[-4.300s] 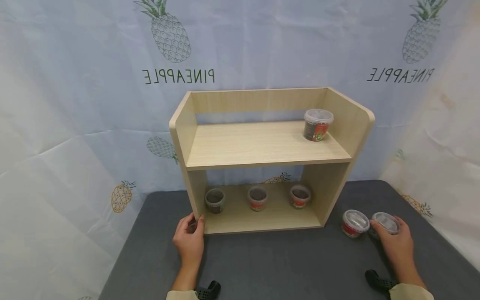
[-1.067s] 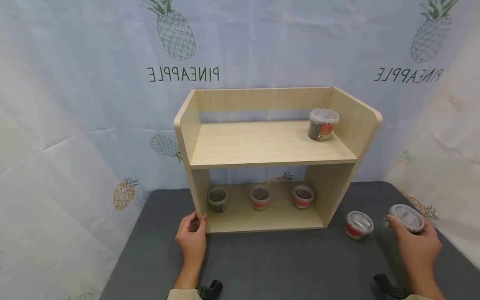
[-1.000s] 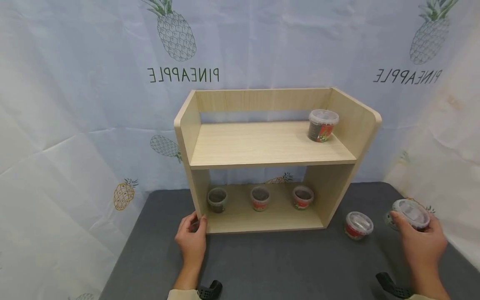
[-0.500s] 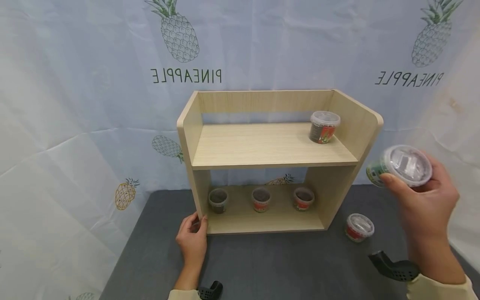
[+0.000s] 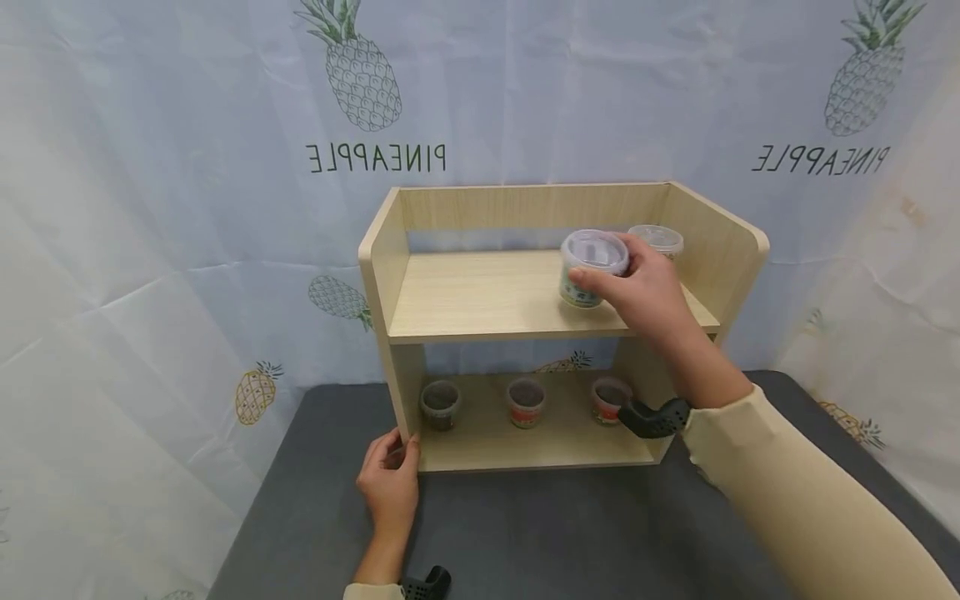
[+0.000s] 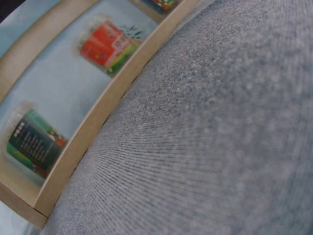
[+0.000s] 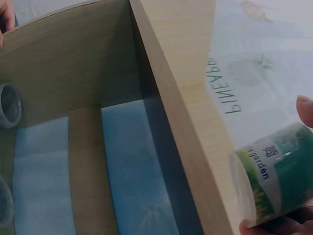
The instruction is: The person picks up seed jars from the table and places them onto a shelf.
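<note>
My right hand (image 5: 641, 287) grips a clear-lidded plastic tub (image 5: 592, 258) with a green label, over the middle-right of the upper board of a wooden shelf (image 5: 480, 292). Whether the tub touches the board I cannot tell. In the right wrist view the tub's green side (image 7: 281, 171) shows between thumb and fingers. Behind my right hand stands another lidded tub (image 5: 657, 237), partly hidden. My left hand (image 5: 390, 483) pinches the shelf's lower left front corner between thumb and fingers; it is outside the left wrist view.
On the lower board stand a dark-labelled tub (image 5: 440, 402), a red tub (image 5: 526, 400) in the middle and another red tub (image 5: 610, 396) at the right. A dark grey cloth (image 5: 525, 525) covers the table. A pineapple-print curtain (image 5: 510, 100) hangs behind and at both sides.
My right hand has lifted the green tub from the table's right side, then carried it leftward over the upper board. The right arm now hides the tub left on the table. My left hand stays put.
</note>
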`<state>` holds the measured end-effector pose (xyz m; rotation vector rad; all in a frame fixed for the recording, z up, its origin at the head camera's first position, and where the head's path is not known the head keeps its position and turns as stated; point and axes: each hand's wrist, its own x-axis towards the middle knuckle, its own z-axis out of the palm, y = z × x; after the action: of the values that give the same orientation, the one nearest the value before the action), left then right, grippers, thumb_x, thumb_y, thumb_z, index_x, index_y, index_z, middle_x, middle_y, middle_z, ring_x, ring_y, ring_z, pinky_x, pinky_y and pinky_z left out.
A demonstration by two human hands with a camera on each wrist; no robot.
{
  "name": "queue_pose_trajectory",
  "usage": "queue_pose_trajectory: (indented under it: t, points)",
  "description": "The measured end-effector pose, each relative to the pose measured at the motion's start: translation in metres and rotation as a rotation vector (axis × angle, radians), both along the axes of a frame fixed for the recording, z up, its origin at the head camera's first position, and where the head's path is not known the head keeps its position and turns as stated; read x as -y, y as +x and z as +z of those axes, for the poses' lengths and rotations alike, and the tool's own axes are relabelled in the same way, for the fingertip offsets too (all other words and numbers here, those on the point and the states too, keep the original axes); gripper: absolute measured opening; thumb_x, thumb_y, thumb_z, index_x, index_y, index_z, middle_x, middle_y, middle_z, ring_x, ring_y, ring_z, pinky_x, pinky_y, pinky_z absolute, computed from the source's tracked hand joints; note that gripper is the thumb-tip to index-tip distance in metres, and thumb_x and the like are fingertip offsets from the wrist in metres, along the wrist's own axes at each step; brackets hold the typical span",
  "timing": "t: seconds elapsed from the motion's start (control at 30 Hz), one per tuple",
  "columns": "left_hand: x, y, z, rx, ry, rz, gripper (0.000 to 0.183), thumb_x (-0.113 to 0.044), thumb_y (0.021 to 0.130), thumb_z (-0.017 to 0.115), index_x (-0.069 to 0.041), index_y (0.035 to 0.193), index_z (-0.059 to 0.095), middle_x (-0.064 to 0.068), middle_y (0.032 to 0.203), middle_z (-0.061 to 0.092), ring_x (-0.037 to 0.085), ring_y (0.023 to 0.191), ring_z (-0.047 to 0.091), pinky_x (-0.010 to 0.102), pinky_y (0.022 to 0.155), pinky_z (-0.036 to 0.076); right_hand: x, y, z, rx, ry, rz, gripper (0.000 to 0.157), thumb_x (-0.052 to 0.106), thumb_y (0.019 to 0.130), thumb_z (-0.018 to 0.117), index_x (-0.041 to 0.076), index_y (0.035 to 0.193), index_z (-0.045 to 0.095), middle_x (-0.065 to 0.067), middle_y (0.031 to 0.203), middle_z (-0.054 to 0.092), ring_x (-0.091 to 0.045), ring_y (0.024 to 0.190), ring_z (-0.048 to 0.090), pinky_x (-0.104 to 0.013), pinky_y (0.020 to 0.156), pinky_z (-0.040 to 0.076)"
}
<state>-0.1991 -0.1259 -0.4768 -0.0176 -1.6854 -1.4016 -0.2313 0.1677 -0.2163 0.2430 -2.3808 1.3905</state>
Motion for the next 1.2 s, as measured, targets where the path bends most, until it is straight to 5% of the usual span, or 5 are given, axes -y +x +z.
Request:
queue_pose_trajectory:
  t: [0.13,0.33,0.7,1.0,1.2]
  points:
    - [-0.003,0.000,-0.003,-0.014,-0.008,0.010,0.019,0.010,0.078,0.076,0.007,0.097,0.073,0.016,0.088,0.068,0.022,0.072,0.068,0.015,0.060,0.055,0.015,-0.026,-0.001,0.145,0.048,0.081,0.083,0.052,0.083,0.075,0.009,0.145,0.042,-0.010,0.137,0.053,-0.023,0.122,0.052,-0.045,0.105,0.044]
    - [-0.005,0.002,-0.004,-0.003,0.005,0.000,0.020,0.011,0.078,0.076,0.007,0.097,0.073,0.017,0.088,0.068,0.014,0.077,0.067,0.013,0.063,0.055,0.030,-0.049,0.000,0.256,0.049,0.117,0.089,0.058,0.082,0.072,0.008,0.148,0.038,-0.009,0.142,0.050,-0.023,0.129,0.048,-0.046,0.111,0.038]
    - [-0.004,0.001,-0.002,-0.016,0.016,-0.005,0.019,0.011,0.078,0.076,0.007,0.096,0.073,0.018,0.087,0.068,0.009,0.082,0.065,0.014,0.064,0.055,0.045,-0.070,-0.002,0.259,-0.013,0.079,0.089,0.057,0.080,0.074,0.009,0.147,0.040,-0.008,0.140,0.052,-0.021,0.126,0.049,-0.041,0.110,0.039]
    - [-0.001,-0.001,0.003,0.003,0.028,-0.003,0.019,0.011,0.077,0.076,0.009,0.096,0.073,0.019,0.087,0.068,0.004,0.082,0.064,0.019,0.065,0.057,0.050,-0.075,0.000,0.244,-0.008,0.096,0.089,0.056,0.082,0.073,0.010,0.149,0.037,-0.008,0.143,0.049,-0.021,0.129,0.047,-0.040,0.111,0.038]
    - [0.001,-0.008,-0.006,0.001,0.020,0.011,0.020,0.010,0.077,0.076,0.008,0.097,0.073,0.018,0.088,0.068,0.004,0.081,0.064,0.019,0.065,0.057,0.050,-0.074,0.002,0.244,0.004,0.085,0.089,0.057,0.082,0.072,0.009,0.149,0.038,-0.008,0.143,0.049,-0.022,0.130,0.046,-0.040,0.112,0.038]
